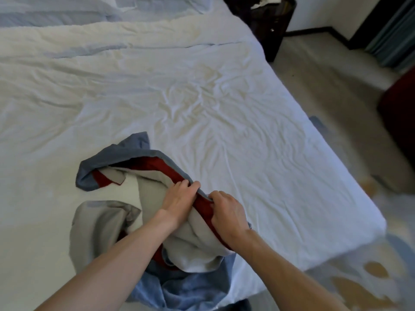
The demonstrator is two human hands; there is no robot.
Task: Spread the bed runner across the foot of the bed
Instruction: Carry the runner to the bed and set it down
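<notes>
The bed runner [125, 158] is a crumpled strip of blue, dark red and grey cloth. It lies bunched on the white bed [224, 108] near the foot edge, with one end hanging over the front. My left hand [179, 198] grips its red-and-blue edge, fingers curled over the fold. My right hand [226, 209] grips the same edge just to the right, almost touching the left. Part of the runner is hidden under my forearms.
The white sheet is wrinkled, with a folded duvet [89, 41] and pillows toward the head. A dark nightstand [267, 23] stands at the bed's far right corner. Patterned carpet [336, 277] runs along the right side, with a dark red seat [399, 115] at the right edge.
</notes>
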